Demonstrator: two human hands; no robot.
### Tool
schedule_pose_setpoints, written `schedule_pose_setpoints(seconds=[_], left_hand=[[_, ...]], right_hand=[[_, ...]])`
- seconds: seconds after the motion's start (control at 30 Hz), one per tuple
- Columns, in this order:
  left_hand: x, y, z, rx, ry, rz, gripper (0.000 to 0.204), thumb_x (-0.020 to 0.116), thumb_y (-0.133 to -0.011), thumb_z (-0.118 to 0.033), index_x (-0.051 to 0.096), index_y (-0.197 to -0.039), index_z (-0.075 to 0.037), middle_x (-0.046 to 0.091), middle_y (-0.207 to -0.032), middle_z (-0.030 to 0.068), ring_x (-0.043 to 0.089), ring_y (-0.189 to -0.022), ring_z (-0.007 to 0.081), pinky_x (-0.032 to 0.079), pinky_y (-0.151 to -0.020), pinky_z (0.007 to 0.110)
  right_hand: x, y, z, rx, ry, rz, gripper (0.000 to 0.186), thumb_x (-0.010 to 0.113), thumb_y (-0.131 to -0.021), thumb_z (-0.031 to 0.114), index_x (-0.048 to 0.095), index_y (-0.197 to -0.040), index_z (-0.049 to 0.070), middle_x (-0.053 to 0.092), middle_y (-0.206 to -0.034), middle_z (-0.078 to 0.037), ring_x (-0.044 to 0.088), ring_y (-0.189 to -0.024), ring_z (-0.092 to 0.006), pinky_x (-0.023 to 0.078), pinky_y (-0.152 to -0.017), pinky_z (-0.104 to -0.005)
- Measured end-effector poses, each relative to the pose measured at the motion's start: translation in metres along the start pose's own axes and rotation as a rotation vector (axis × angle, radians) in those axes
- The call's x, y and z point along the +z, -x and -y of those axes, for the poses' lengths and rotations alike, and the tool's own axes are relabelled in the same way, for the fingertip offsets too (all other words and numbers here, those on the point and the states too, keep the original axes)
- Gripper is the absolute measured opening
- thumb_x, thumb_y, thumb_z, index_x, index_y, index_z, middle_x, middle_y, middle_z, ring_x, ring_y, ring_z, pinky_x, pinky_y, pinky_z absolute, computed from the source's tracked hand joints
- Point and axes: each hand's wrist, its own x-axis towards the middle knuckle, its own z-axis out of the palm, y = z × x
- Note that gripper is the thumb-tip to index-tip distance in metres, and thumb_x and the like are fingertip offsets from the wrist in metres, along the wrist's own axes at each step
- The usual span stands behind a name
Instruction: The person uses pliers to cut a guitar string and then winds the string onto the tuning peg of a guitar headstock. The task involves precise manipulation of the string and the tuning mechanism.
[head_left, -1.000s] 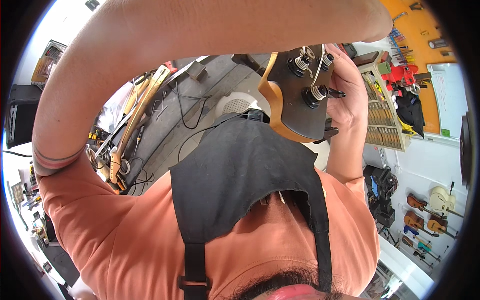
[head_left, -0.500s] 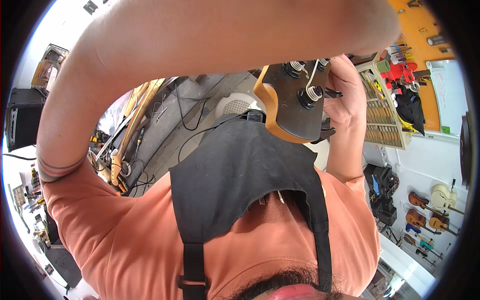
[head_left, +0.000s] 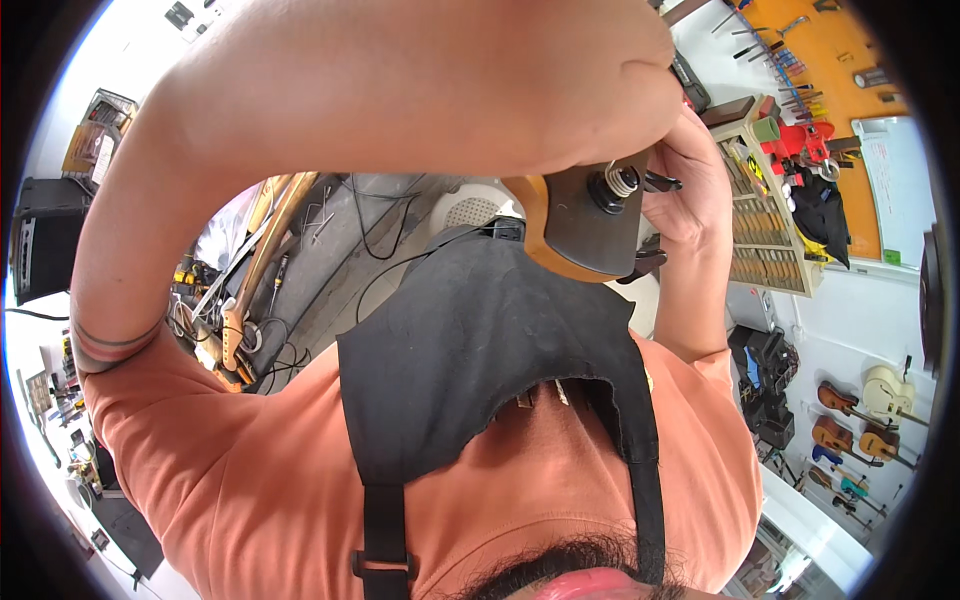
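A bass guitar headstock (head_left: 585, 235), dark on its face with a light wooden edge, stands in front of my chest. White string is wound around a black tuning post (head_left: 613, 188), and black tuning keys (head_left: 647, 264) stick out on its right side. My right hand (head_left: 688, 185) is curled against that right edge, its palm partly showing and its fingertips hidden. Across the top of the view, my left forearm reaches over, and my left hand (head_left: 625, 105) covers the upper headstock. The left fingers are out of sight, so their grip does not show.
A black apron (head_left: 480, 340) hangs over my chest. To the left, a grey bench (head_left: 335, 250) carries guitar necks (head_left: 262, 265), cables and tools. Drawers (head_left: 765, 230) and an orange tool board (head_left: 850, 75) stand right; guitars (head_left: 885, 395) hang on the wall. A perforated stool seat (head_left: 470, 208) lies below.
My left hand has shifted left and down, now covering the upper tuning posts that showed before. The headstock has moved slightly; my right hand stays beside it.
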Motion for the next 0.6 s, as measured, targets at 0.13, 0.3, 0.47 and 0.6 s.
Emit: schedule_pose_setpoints(seconds=[0.13,0.3,0.47,0.6], left_hand=[[0.007,-0.004,-0.008,0.002,-0.149,0.018,0.021,0.077,-0.072,-0.014,0.064,-0.084,-0.002,0.057,-0.076,0.0076,0.061,-0.068,0.0243,0.052,-0.054,0.034],[0.016,-0.007,-0.021,-0.156,-0.093,-0.112,0.018,0.075,-0.072,-0.012,0.064,-0.084,-0.002,0.057,-0.074,0.0075,0.061,-0.068,0.0241,0.053,-0.055,0.034],[0.021,-0.004,-0.021,-0.248,-0.022,-0.188,0.016,0.074,-0.073,-0.010,0.064,-0.083,-0.002,0.057,-0.073,0.0075,0.062,-0.068,0.0239,0.053,-0.056,0.034],[0.019,-0.005,-0.030,-0.338,0.018,-0.221,0.014,0.072,-0.073,-0.008,0.064,-0.082,-0.002,0.058,-0.072,0.0074,0.062,-0.068,0.0237,0.054,-0.056,0.034]], right_hand=[[-0.005,0.000,-0.002,0.018,-0.090,0.065,0.034,0.050,-0.109,0.016,0.056,-0.134,-0.006,0.072,-0.119,-0.012,0.073,-0.099,-0.0175,0.057,-0.091,-0.0315],[-0.005,-0.002,-0.001,0.033,-0.108,0.126,0.032,0.050,-0.108,0.017,0.057,-0.131,-0.005,0.072,-0.119,-0.012,0.073,-0.099,-0.0187,0.056,-0.094,-0.0346],[-0.005,0.001,0.000,0.014,-0.111,0.171,0.032,0.050,-0.109,0.018,0.058,-0.130,-0.005,0.073,-0.116,-0.012,0.073,-0.097,-0.0183,0.055,-0.093,-0.0339],[0.000,-0.002,-0.002,0.013,-0.078,0.141,0.032,0.050,-0.108,0.019,0.059,-0.130,-0.005,0.073,-0.116,-0.012,0.072,-0.096,-0.0182,0.055,-0.093,-0.0343]])
